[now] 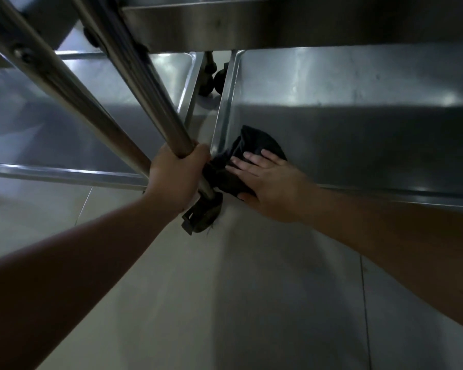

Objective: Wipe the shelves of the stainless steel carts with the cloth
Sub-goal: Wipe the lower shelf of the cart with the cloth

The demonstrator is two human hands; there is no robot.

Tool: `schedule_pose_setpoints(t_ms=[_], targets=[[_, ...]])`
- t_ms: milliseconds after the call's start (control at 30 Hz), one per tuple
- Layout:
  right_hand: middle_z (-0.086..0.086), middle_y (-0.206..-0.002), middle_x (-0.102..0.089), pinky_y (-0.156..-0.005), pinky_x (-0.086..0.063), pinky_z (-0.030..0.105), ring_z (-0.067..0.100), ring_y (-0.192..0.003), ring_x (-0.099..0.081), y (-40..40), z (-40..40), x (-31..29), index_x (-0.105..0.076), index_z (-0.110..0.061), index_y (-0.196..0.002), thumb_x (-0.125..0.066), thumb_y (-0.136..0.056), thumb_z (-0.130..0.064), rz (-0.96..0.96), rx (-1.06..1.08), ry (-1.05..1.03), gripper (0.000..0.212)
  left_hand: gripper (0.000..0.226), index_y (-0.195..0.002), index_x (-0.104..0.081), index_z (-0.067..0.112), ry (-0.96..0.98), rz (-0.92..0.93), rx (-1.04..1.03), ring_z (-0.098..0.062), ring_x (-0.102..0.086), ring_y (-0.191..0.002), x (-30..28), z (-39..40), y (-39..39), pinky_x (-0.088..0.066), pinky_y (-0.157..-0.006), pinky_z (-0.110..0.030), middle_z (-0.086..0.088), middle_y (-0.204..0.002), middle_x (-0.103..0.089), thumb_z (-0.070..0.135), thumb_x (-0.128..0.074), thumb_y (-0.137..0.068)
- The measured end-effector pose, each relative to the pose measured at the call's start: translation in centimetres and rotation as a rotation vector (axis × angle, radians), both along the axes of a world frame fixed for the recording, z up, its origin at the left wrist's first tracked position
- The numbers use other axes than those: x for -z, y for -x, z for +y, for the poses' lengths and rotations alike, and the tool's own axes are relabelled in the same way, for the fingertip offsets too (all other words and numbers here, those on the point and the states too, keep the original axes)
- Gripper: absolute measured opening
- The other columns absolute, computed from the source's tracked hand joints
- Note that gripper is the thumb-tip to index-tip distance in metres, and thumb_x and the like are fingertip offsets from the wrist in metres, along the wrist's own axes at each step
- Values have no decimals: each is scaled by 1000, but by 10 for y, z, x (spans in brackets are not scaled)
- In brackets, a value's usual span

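Two stainless steel carts stand side by side, seen from above at their bottom shelves. A black cloth [247, 152] lies crumpled in the near left corner of the right cart's bottom shelf [358, 134]. My right hand [267, 180] presses flat on the cloth with straight fingers pointing left. My left hand [177, 176] grips the right cart's upright steel post [155, 102] just above its base. The left cart's bottom shelf [65, 124] lies beyond that post.
A caster wheel with a brake tab [202, 214] sits under the gripped post. More dark casters [214, 80] show in the gap between the carts. An upper shelf's edge [278, 25] overhangs the top of the view. Pale floor tiles [225, 303] fill the foreground.
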State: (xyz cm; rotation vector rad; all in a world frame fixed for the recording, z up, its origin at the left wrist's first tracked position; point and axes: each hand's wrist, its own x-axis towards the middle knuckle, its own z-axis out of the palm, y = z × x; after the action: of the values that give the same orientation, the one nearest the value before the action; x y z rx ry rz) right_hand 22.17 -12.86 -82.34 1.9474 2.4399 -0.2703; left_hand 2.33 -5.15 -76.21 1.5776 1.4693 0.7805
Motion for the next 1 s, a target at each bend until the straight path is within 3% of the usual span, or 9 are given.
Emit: schedule_pose_setpoints(t_ms=[100,267,367,467,533,633,800,900,1000], targets=[[-8,-173,-15,-129,0,40,16,-160,-9,-31,-19,-3,-18,-32,-166,-37,-106,-54,-12,-28,8,66,24,-106,-63,27,-31,197,12,-3,-69,-74,16,-20,9,-57,-69,-32,13,-83,-70,43,-74,-90],[-10,-174,-7,-129,5,39,14,-160,0,-70,-42,-1,-10,-35,-166,-35,-106,-56,-44,-33,47,68,61,-140,-54,25,99,364,-61,-24,-55,-121,39,-55,10,-52,-103,-46,1,-137,-48,37,-78,-85],[-13,-174,-1,-128,10,38,11,-160,7,-93,-57,-1,-6,-39,-165,-31,-107,-59,-13,-20,74,67,49,-131,-57,25,284,385,-78,-25,-56,-113,46,-84,-10,-55,-97,-46,-1,-129,-50,39,-74,-87],[-14,-173,1,-127,11,37,11,-159,8,-112,-70,-1,-6,-40,-165,-29,-107,-60,2,-7,83,65,36,-119,-55,37,134,453,144,-6,-56,-89,40,-98,-47,-46,-70,-27,13,-108,-56,35,-71,-87],[-14,-173,3,-126,13,37,10,-159,9,-126,-81,-2,-4,-41,-165,-29,-107,-59,-6,-6,94,65,35,-117,-52,41,11,443,282,-1,-53,-88,31,-100,-71,-40,-70,-20,21,-105,-50,33,-69,-88],[-16,-173,6,-124,16,35,9,-158,12,-153,-100,-2,0,-42,-164,-24,-106,-61,-39,3,104,66,37,-126,-56,30,-155,431,417,-9,-53,-100,23,-99,-98,-43,-84,-27,19,-108,-48,28,-67,-91],[-13,-173,3,-128,7,39,12,-159,7,-210,-143,-4,-2,-40,-165,-22,-103,-63,-105,27,102,69,63,-153,-45,24,-319,589,664,-25,-41,-141,26,-106,-134,-35,-116,-44,0,-151,-47,42,-58,-94],[-13,-173,1,-129,3,41,12,-160,5,-236,-164,-5,-2,-41,-164,-14,-101,-66,-123,46,110,69,79,-162,-30,27,-350,677,769,-21,-28,-154,35,-117,-151,-27,-124,-43,4,-167,-32,55,-45,-90],[-11,-173,-6,-130,-2,43,15,-160,-2,-259,-183,-7,-7,-39,-165,-8,-100,-67,-132,58,108,70,89,-169,-10,26,-420,773,877,-12,2,-163,46,-129,-163,-5,-130,-34,6,-177,-6,63,-36,-93]])
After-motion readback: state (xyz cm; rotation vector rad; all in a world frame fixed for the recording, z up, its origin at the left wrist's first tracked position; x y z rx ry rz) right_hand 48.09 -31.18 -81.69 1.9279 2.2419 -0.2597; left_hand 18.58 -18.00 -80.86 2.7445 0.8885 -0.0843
